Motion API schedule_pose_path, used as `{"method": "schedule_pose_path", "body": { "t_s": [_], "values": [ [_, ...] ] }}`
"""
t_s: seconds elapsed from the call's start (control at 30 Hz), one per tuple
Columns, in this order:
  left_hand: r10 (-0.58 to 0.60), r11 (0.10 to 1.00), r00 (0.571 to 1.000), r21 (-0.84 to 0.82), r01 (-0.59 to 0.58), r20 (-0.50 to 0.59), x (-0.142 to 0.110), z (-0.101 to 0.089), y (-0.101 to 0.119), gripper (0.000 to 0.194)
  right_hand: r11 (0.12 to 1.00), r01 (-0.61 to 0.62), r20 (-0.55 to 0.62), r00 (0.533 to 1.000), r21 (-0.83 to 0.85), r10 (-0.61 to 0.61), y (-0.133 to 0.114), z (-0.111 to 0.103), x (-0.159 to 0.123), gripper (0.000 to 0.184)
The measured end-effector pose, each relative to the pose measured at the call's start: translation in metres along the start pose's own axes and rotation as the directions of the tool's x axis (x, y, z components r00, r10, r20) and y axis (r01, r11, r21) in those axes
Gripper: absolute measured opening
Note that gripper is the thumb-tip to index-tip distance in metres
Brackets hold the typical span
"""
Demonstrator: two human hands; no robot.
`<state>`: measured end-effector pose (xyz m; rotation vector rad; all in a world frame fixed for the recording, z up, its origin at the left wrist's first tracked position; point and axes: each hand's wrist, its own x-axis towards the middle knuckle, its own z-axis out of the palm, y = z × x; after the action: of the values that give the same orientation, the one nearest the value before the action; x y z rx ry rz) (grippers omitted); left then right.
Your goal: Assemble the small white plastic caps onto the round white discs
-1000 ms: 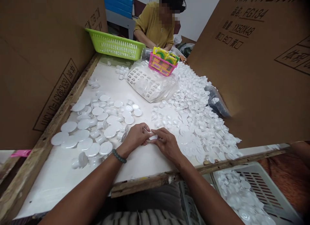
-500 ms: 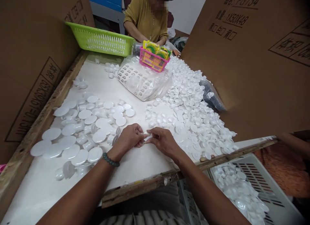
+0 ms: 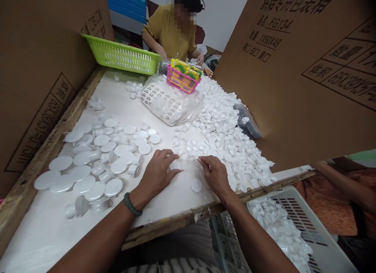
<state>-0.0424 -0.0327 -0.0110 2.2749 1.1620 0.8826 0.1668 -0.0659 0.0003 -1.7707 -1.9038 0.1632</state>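
Observation:
My left hand (image 3: 160,169), with a green bead bracelet at the wrist, has thumb and fingers curved around a small round white plastic piece (image 3: 175,165). To its right, my right hand (image 3: 215,174) is bent with its fingertips close together at another small white plastic piece (image 3: 198,162), partly hidden by the fingers. A flat white plastic disc (image 3: 196,185) lies on the table between the hands, below the right fingertips. Left of my left hand are many larger white stemmed discs (image 3: 119,165). Beyond my right hand spreads a big heap of small white pieces (image 3: 235,136).
A clear bag (image 3: 167,104) bears a pink basket (image 3: 183,85) of yellow packets. Behind it stands a green basket (image 3: 126,57). Cardboard boxes (image 3: 282,89) flank the table. A grey crate (image 3: 320,226) of white pieces sits below right. One co-worker (image 3: 173,30) sits opposite, another at right.
My hands, together at one small white piece before, have moved apart, the right one further right. A flat disc now shows between them. The co-worker opposite has spread their hands. The view has shifted slightly.

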Motion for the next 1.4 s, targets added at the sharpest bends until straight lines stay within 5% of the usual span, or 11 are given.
{"method": "schedule_pose_path", "body": {
  "t_s": [0.1,0.27,0.4,0.6,0.83,0.97,1.2,1.4],
  "values": [
    [0.027,0.995,0.999,0.099,-0.029,0.021,0.000,0.003,-0.004,0.017,0.994,0.053,0.102,0.994,-0.096,-0.043,0.004,-0.005,0.003,0.019],
    [-0.105,0.946,0.964,0.275,0.174,-0.246,-0.001,-0.002,-0.013,0.015,0.984,0.117,0.211,0.974,-0.134,-0.087,-0.010,-0.010,-0.008,0.017],
    [-0.050,0.949,0.945,0.281,0.146,-0.322,0.000,-0.005,-0.008,0.016,0.988,0.112,0.337,0.939,-0.102,-0.072,-0.014,-0.018,-0.027,0.024],
    [-0.081,0.994,0.992,0.068,0.088,-0.093,-0.002,0.005,-0.001,0.016,0.998,0.041,0.312,0.950,-0.039,-0.027,-0.018,-0.001,-0.024,0.020],
    [-0.059,0.998,0.992,-0.025,0.062,0.111,-0.005,0.009,0.003,0.032,1.000,0.020,-0.012,1.000,0.011,-0.020,-0.027,0.025,0.033,0.018],
    [-0.065,0.997,0.990,-0.036,0.069,0.124,-0.005,0.013,0.003,0.037,0.998,0.050,0.119,0.991,0.041,-0.055,-0.028,0.033,0.055,0.011],
    [-0.084,0.996,0.991,-0.035,0.088,0.103,-0.004,0.019,-0.002,0.029,0.967,0.228,0.093,0.966,0.117,-0.239,-0.030,0.013,0.018,0.014],
    [-0.076,0.996,0.992,-0.038,0.080,0.104,-0.003,0.022,-0.004,0.026,0.954,0.272,0.174,0.941,0.124,-0.291,-0.025,0.019,-0.005,0.022]
  ]
}}
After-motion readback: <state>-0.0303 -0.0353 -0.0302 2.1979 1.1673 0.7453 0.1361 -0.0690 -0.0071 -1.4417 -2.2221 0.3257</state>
